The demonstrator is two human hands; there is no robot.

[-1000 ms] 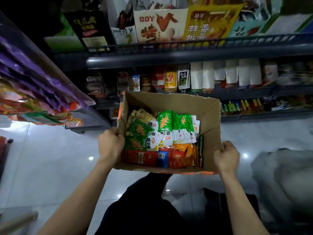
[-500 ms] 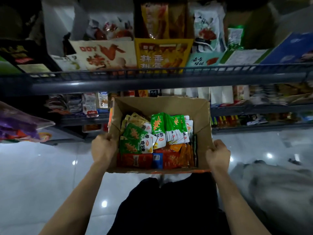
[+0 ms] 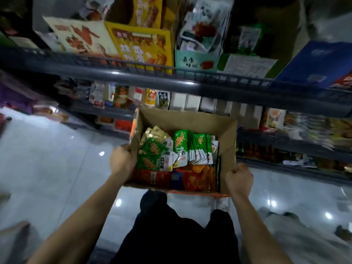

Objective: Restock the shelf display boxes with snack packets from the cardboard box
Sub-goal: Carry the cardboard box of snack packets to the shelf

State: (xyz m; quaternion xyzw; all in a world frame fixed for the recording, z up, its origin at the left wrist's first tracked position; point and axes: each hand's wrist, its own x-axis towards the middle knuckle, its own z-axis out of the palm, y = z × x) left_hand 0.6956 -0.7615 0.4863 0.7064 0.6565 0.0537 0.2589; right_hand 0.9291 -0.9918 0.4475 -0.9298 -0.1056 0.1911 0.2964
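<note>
Cardboard box [image 3: 226,134] (full of snack packets [image 3: 179,149]) gripped at its side walls by left hand [image 3: 122,161] and right hand [image 3: 239,178]

My head camera is the only view, looking forward and steeply down over my arms, close above the cardboard box [image 3: 182,121], with shelves [image 3: 171,82] running across at twelve o'clock.

The cardboard box [image 3: 226,134] is matt brown paperboard, its rim rough and worn; the snack packets [image 3: 181,147] inside are glossy plastic film. The floor [image 3: 47,159] is polished tile — mirror-smooth; the shelf rail [image 3: 152,81] looks like smooth grey metal.
</note>
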